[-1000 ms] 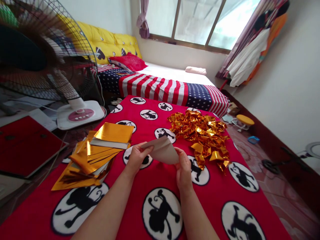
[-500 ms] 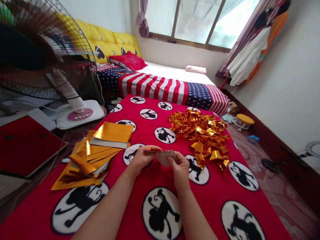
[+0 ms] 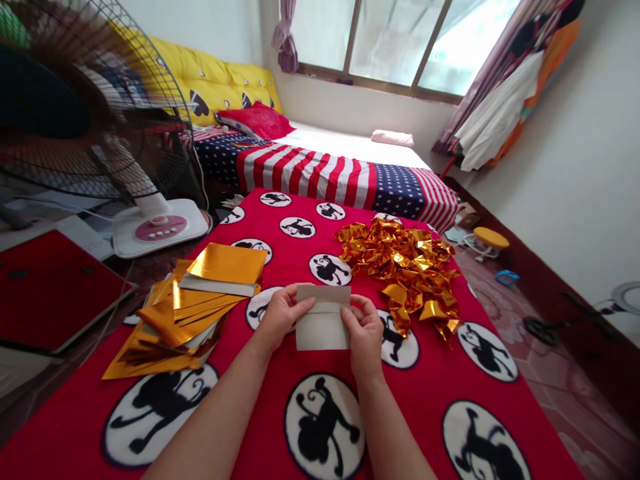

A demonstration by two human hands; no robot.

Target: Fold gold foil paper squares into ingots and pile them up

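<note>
Between my two hands is a sheet of paper (image 3: 323, 333), its pale grey-white side facing me, with a crease running across its upper part. My left hand (image 3: 284, 315) pinches the left edge, thumb on the front. On the right edge, my right hand (image 3: 364, 328) grips it the same way, fingers behind. To the left lies a loose stack of gold foil paper sheets (image 3: 227, 264), some with their pale backs showing. Over to the right is a heap of folded gold foil pieces (image 3: 400, 257).
A red cloth with monkey prints (image 3: 260, 427) covers the table. At the left a fan (image 3: 160, 227) stands beside a red board (image 3: 55, 287). Behind the table is a bed with a striped, starred cover (image 3: 310, 175). A yellow stool (image 3: 491, 238) stands on the floor at right.
The paper has turned from nearly edge-on to facing me, showing its pale side and crease. Both hands have shifted their grip to its sides. The stack and heap look the same.
</note>
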